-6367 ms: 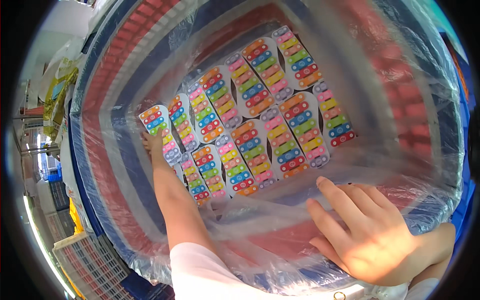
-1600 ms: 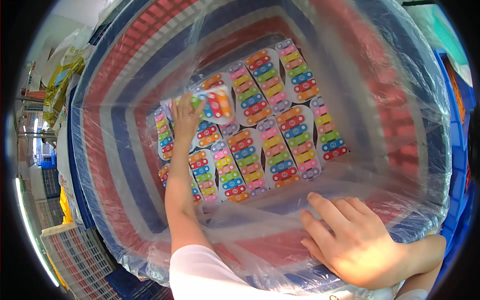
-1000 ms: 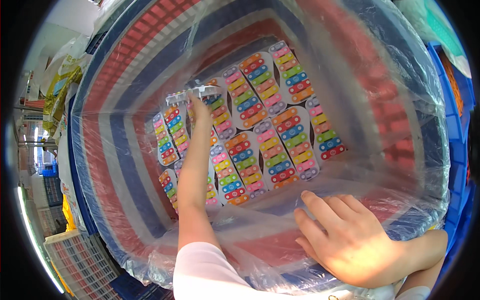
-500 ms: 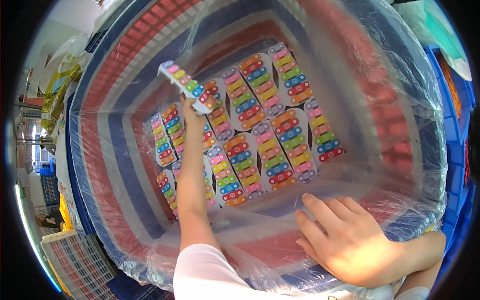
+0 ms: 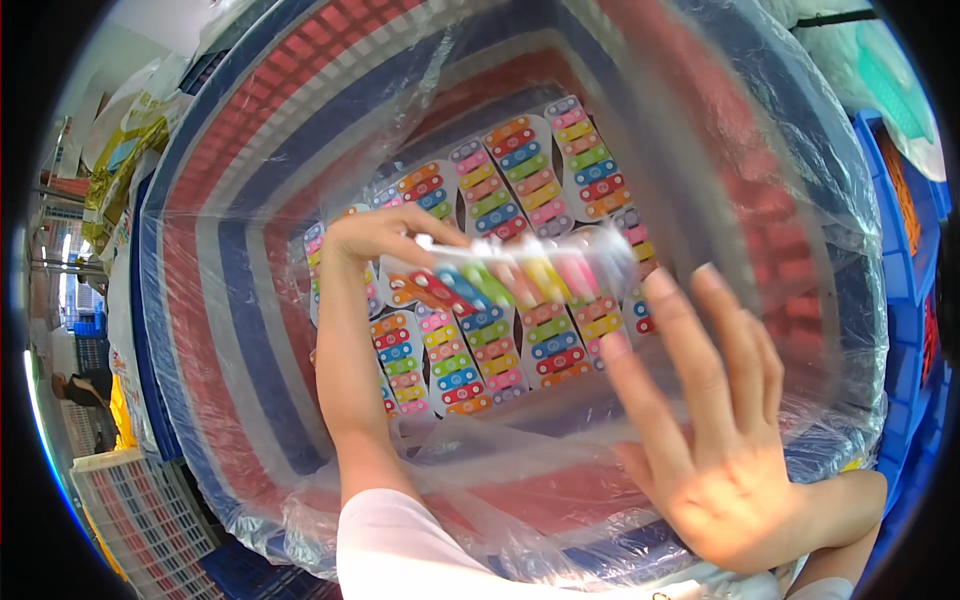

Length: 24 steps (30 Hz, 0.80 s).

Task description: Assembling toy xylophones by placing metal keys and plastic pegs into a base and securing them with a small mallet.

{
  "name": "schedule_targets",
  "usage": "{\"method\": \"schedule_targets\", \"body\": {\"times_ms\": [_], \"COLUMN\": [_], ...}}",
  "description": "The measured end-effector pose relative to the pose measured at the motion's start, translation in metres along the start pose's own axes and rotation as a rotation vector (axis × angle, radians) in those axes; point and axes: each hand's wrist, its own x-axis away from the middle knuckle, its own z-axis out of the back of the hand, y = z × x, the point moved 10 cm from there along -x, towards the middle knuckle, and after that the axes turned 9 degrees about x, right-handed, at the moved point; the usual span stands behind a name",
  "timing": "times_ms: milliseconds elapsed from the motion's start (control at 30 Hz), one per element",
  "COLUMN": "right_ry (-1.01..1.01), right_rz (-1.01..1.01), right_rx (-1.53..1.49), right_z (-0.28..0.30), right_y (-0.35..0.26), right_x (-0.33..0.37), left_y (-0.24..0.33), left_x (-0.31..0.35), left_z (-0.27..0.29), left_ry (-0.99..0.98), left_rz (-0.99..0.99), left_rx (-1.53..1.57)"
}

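My left hand (image 5: 388, 233) grips one end of a toy xylophone (image 5: 530, 278) with rainbow-coloured bars on a white base. Held roughly level above the bin floor, the toy is blurred by motion, and its far end comes near the fingertips of my right hand (image 5: 718, 440). That hand is raised palm down over the near right side of the bin, fingers spread and holding nothing. Beneath, several similar xylophones (image 5: 549, 345) lie side by side in rows, partly hidden by my left arm and the held toy.
A large bin (image 5: 225, 330) with red, white and blue bands surrounds the toys, lined with clear plastic film (image 5: 500, 470). Blue crates (image 5: 905, 350) stand along the right. At the lower left is a pale slatted crate (image 5: 145, 510); yellow-printed bags (image 5: 125, 170) hang above it.
My left hand has brought the xylophone nearer and turned it, so its free end now points right. My right hand has lifted and spread its fingers toward it.
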Motion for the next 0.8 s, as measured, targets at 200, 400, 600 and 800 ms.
{"method": "schedule_targets", "body": {"times_ms": [200,400,600,800], "right_ry": [-0.054,0.27,0.322,-0.041], "right_rz": [-0.106,-0.528,-0.345,0.014], "right_rx": [-0.338,-0.937,-0.386,-0.245], "right_z": [-0.018,0.0,0.029,-0.012], "right_y": [0.016,0.067,0.049,0.006], "right_x": [0.009,0.017,0.004,-0.009], "left_y": [0.115,0.098,0.16,0.107], "left_x": [-0.017,-0.037,-0.017,-0.005], "left_z": [-0.082,-0.034,-0.143,-0.093], "left_ry": [-0.276,0.379,0.185,0.876], "left_rz": [-0.514,-0.828,-0.936,-0.752], "left_rx": [-0.178,0.869,0.836,0.735]}}
